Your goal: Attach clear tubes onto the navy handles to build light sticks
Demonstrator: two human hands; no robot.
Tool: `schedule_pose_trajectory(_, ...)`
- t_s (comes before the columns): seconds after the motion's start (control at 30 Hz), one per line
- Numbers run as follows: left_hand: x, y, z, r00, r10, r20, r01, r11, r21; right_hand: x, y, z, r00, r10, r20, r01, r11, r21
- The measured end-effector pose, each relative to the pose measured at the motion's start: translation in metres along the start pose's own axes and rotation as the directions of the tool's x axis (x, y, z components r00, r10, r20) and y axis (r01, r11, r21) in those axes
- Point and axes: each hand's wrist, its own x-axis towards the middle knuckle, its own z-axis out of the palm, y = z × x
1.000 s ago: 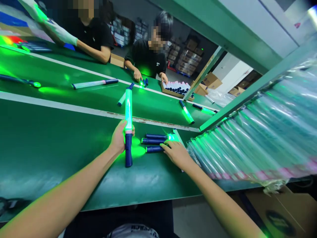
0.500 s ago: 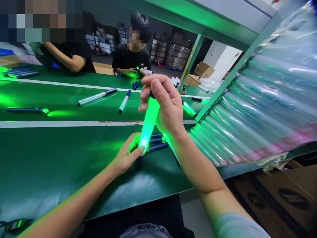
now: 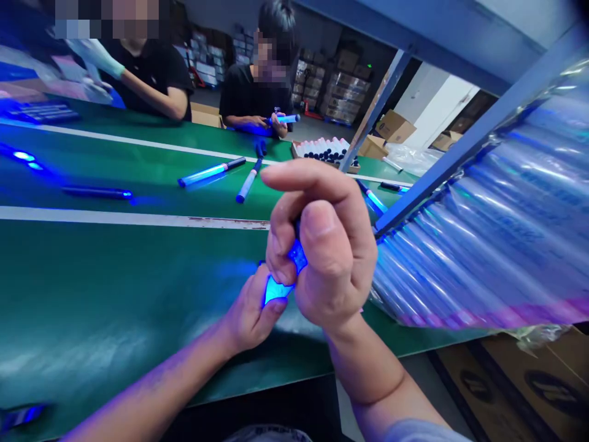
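Note:
A light stick (image 3: pixel 278 291) glowing blue stands tilted between my two hands, mostly covered by fingers. Around its lower end my left hand (image 3: pixel 251 313) is closed, thumb pressed along the side. My right hand (image 3: pixel 334 252) curls around the upper part, its index finger raised and bent over the top. The stick's top end is largely hidden behind the right thumb. Beyond my hands, a blue-lit light stick (image 3: pixel 209 173), a shorter-looking one (image 3: pixel 249 183) and a dark handle (image 3: pixel 96 193) with a lit tip lie on the green surface.
Clear plastic-wrapped tubes (image 3: pixel 478 258) lean along the right side beneath a metal frame post (image 3: pixel 442 147). Across the table, two people work; one holds a lit stick (image 3: pixel 288 119). A box of dark-ended sticks (image 3: pixel 322 150) sits at the back. Cartons (image 3: pixel 543 380) stand low right.
The lights have turned from green to blue. My right hand has come down the stick and nearer to me, its fingers wrapping farther around it. The view has shifted slightly.

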Motion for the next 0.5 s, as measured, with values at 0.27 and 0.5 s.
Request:
schedule_pose_trajectory(0.27, -0.013, -0.012, 0.013, 0.912, -0.377, 0.164, 0.394, 0.914, -0.09, 0.014, 0.047, -0.063, 0.986, -0.109, -0.122, 0.068, 0.951, -0.303)
schedule_pose_trajectory(0.5, 0.066, -0.089, -0.04, 0.835, -0.533, -0.134, 0.518, 0.681, 0.517, -0.093, 0.102, -0.186, 0.999, 0.052, 0.006, -0.016, 0.416, -0.909)
